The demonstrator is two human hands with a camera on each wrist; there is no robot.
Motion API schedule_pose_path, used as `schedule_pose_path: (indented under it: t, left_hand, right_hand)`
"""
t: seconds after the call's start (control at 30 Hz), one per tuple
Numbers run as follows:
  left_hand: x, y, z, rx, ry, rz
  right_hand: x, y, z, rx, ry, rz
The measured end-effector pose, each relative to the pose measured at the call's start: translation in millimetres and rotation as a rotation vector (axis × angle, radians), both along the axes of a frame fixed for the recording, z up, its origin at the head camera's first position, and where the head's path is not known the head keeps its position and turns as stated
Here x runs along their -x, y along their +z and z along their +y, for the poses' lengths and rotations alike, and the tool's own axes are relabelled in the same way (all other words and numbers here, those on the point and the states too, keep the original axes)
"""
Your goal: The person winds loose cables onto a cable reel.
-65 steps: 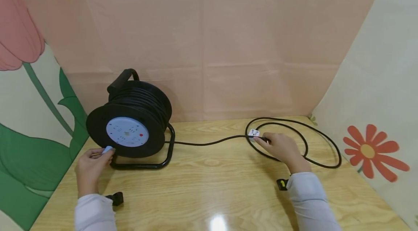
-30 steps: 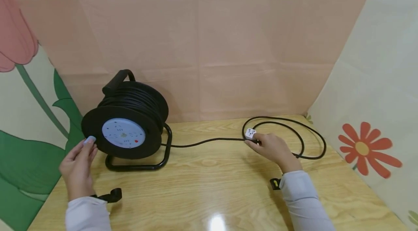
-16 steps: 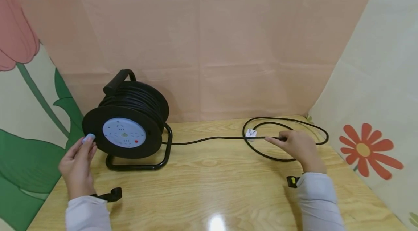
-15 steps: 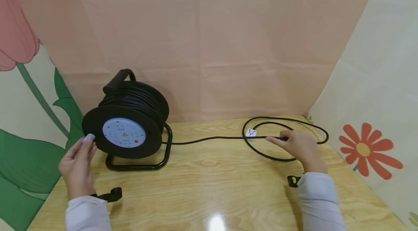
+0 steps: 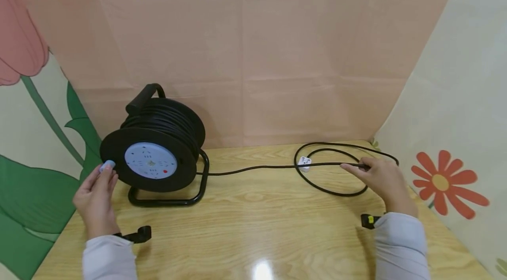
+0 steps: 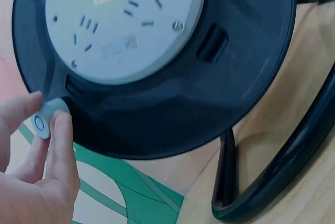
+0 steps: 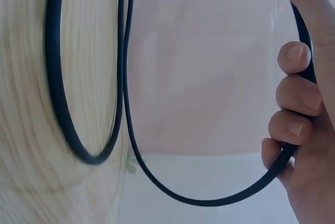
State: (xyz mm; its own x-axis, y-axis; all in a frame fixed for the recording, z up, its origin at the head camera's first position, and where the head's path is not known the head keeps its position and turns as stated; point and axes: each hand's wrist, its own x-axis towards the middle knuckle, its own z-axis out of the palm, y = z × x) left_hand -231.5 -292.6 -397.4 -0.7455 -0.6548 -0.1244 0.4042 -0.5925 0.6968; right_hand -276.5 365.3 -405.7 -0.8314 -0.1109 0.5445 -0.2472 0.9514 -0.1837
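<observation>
A black cable reel stands on its tubular frame at the left, its pale blue socket panel facing the front. My left hand pinches the small light-blue crank knob at the lower left of the reel's disc between thumb and fingers. From the reel a black cable runs right across the table. Far to the right, my right hand grips this cable; in the right wrist view its fingers curl round it. Beyond the hand the cable hangs in a loop.
Loose coils of cable lie on the wooden table at the right, with a white plug among them. A pink backdrop rises behind the table. Flower-patterned cloths flank both sides.
My right hand first slid left along the cable towards the plug, then moved back right, still gripping it. My left hand on the knob went slightly left and up and then stayed nearly still.
</observation>
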Motion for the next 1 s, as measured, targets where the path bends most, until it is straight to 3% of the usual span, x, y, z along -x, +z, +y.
schedule_pose_path:
  t: [0.13,0.43,0.63,0.83,1.0]
  left_hand:
    - [-0.8,4.2,4,0.03,0.015,0.006]
    - [-0.2,13.6,12,0.058,0.027,0.005]
    - [2.0,20.6,16,0.04,0.022,0.078]
    - [6.5,26.5,20,0.007,0.066,0.127]
    - [8.9,31.5,24,0.077,0.096,0.133]
  right_hand:
    - [2.0,1.2,-7,0.033,0.013,-0.068]
    - [6.3,6.3,-15,0.018,0.089,-0.016]
    - [8.4,7.2,-18,0.0,0.085,-0.051]
    - [6.9,9.2,-25,0.024,0.072,-0.11]
    - [8.1,10.4,-32,0.009,0.108,-0.086]
